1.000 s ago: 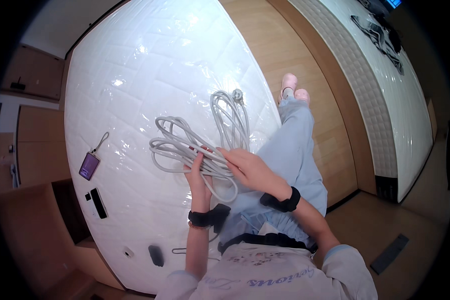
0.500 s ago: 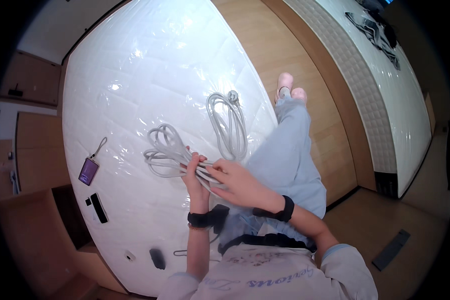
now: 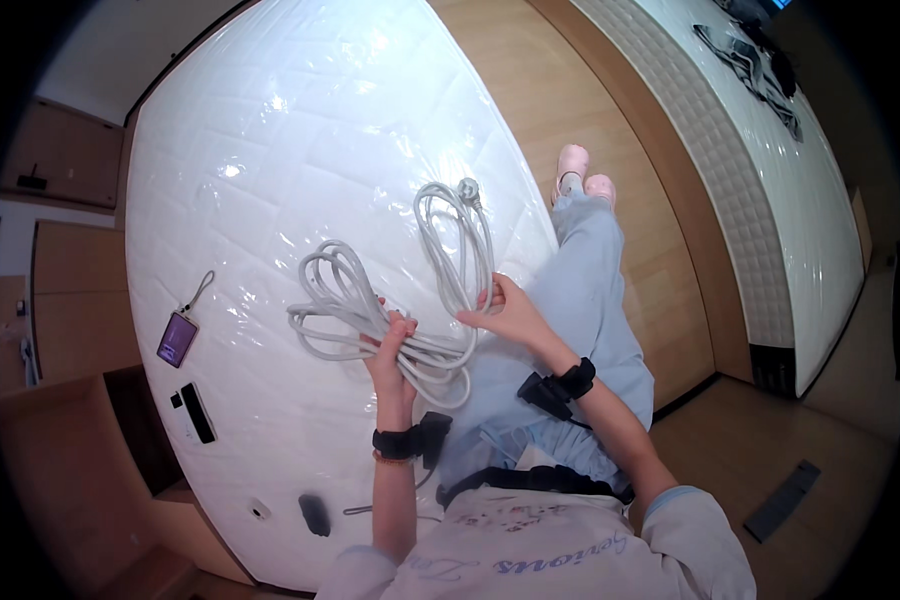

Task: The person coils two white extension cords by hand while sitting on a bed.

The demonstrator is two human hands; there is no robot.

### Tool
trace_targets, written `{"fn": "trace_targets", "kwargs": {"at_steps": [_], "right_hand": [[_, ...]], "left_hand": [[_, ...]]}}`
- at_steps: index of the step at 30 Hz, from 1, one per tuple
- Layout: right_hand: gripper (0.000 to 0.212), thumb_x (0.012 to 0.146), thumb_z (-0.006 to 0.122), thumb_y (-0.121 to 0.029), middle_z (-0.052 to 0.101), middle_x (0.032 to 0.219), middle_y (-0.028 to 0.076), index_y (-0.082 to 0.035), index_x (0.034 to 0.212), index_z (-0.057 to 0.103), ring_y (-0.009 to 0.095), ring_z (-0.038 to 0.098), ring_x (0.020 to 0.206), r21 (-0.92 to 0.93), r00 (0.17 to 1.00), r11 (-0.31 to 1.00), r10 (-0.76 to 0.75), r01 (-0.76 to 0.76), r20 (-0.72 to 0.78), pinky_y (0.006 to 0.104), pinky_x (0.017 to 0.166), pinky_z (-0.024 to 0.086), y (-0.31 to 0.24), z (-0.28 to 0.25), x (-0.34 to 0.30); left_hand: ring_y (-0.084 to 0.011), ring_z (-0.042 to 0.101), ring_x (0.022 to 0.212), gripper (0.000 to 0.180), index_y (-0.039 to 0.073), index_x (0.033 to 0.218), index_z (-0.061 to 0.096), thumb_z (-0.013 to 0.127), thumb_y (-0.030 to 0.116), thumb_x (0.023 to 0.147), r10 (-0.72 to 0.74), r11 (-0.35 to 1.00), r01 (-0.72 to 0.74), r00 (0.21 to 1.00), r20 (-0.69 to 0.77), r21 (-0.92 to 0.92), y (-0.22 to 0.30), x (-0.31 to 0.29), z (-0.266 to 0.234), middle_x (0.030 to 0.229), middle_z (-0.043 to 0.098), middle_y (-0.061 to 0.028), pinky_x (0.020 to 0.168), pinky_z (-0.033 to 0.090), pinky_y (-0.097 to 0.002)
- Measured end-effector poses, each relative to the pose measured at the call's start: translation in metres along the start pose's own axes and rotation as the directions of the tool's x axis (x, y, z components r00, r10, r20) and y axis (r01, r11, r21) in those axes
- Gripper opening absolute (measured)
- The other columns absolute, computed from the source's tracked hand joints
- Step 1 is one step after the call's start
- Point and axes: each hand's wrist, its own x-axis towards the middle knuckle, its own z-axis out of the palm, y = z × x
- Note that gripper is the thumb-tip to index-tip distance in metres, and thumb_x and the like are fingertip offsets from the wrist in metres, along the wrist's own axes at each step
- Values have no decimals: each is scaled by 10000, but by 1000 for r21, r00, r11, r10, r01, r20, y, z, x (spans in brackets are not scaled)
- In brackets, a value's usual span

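Left hand [image 3: 392,350]: we see it closed around a gathered bundle of the grey cable [image 3: 370,320], near the mattress's front edge.
Right hand [image 3: 500,312]: fingers pinch a long loop of the same cable; its plug [image 3: 467,189] lies further up.
Badge: purple card on a lanyard [image 3: 177,338], flat, left of the coils.
Black bar [image 3: 198,412]: by the left edge.
Mattress [image 3: 270,150]: white, quilted, bare above the coils.
Floor [image 3: 570,110]: wooden strip to our right.
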Motion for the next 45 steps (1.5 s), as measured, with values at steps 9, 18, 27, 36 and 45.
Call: {"fn": "trace_targets", "kwargs": {"at_steps": [9,18,27,36,45], "right_hand": [[410,800,639,-13,645,796,72,62,1182,508,82,605,663,323,970,915,-214,240,-114,222,636,474,-31,-5,-7],[403,810,584,-29,576,942,132,-2,1208,530,260,592,812,-240,883,851,-434,467,179,314,676,476,-70,5,-35],[390,791,578,-46,558,922,122,-6,1178,551,291,552,767,-462,725,589,-660,663,199,363,721,443,-58,10,-25],[405,833,583,-196,580,865,105,14,1175,528,259,571,766,-579,754,482,-422,657,504,349,739,420,-67,15,-36],[389,814,636,-352,612,842,162,18,935,635,260,602,774,-157,984,974,-172,162,-51,348,702,473,-22,6,3]], "left_hand": [[-129,562,732,237,24,976,496,636,-20,790,20,994,-1,985,-169,111,-10,4,23,818,568,-59,673,461,-256],[-143,586,798,332,6,1125,465,600,9,821,-50,997,60,983,-174,53,-13,14,10,890,593,-85,713,489,-281],[-252,524,1105,515,19,1311,357,523,-30,826,-120,956,143,987,105,-255,-7,0,1,1171,526,-165,933,448,-350],[-193,566,949,529,14,1242,404,617,-50,761,-93,986,102,993,-73,132,-11,7,1,1055,563,-118,830,470,-299],[-192,534,871,345,-13,1060,490,603,141,772,-182,975,177,983,-24,-137,4,6,-20,885,538,-68,839,445,-295]]}}
